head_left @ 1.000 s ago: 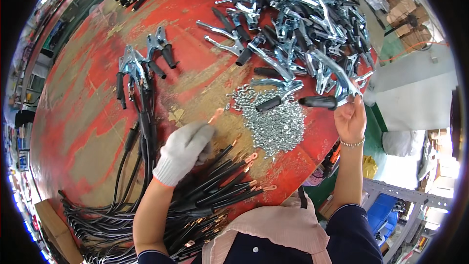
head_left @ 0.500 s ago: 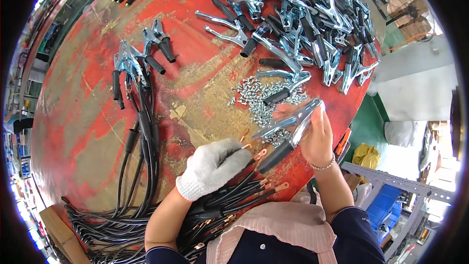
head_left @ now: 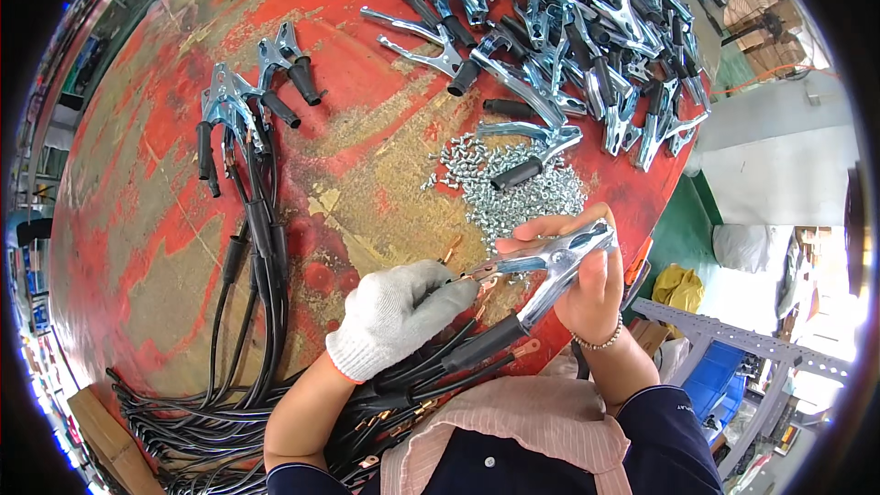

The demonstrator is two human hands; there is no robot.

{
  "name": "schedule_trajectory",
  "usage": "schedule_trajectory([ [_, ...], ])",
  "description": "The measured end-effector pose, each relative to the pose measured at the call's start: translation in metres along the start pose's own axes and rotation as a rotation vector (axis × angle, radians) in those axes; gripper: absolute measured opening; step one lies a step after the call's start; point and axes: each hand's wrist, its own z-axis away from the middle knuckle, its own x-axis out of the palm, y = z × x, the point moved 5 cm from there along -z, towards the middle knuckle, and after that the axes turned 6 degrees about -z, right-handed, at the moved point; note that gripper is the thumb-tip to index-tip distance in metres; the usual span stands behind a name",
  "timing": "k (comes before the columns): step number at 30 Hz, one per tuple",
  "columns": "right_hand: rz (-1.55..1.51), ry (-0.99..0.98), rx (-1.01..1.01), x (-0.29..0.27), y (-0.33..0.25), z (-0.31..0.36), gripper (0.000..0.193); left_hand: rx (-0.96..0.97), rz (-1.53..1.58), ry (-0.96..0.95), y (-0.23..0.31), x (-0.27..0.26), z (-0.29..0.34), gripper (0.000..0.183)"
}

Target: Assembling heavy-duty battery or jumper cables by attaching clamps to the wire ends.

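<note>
My right hand (head_left: 594,302), bare with a beaded bracelet at the wrist, grips a silvery metal spring clamp (head_left: 555,266) whose one handle wears a black sleeve (head_left: 481,346). In a knitted white glove, my left hand (head_left: 390,316) pinches a black cable by its end. The copper lug (head_left: 487,270) of that cable meets the tip of the clamp's bare handle; whether it sits inside cannot be made out. Beneath the hands lie more black cables (head_left: 495,365) with copper lugs. Just beyond the right fingers spreads a heap of small screws (head_left: 527,197).
Many loose clamps (head_left: 587,37) are piled at the far right of the worn red table (head_left: 367,147). Clamps joined to cables (head_left: 234,101) lie at left. A cable bundle (head_left: 202,422) and a cardboard piece (head_left: 115,445) are near left; a metal rack (head_left: 761,344) stands at right.
My right hand has lowered and turned the clamp, bringing its bare handle to the lug at my left fingers. My left hand stays nearly in place.
</note>
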Motion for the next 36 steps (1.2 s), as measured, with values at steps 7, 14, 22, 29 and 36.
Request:
schedule_trajectory([
  [7, -0.002, 0.009, -0.004, 0.003, -0.002, 0.0, 0.041, 0.0, -0.005, 0.017, 0.001, 0.0, 0.001, 0.025],
  [14, 0.01, 0.015, 0.014, 0.003, -0.001, 0.0, 0.038, 0.021, -0.015, 0.034, 0.0, 0.0, 0.0, 0.024],
  [22, -0.045, 0.054, 0.064, 0.004, 0.002, -0.001, 0.039, 0.007, -0.057, 0.076, -0.001, 0.001, -0.002, 0.027],
  [29, 0.015, -0.032, 0.044, 0.003, -0.001, -0.004, 0.037, 0.252, 0.078, 0.181, 0.013, 0.003, -0.004, 0.022],
  [36, 0.585, 0.012, -0.129, -0.013, 0.002, -0.066, 0.046, -0.028, 0.678, 0.135, -0.031, -0.008, -0.027, 0.028],
])
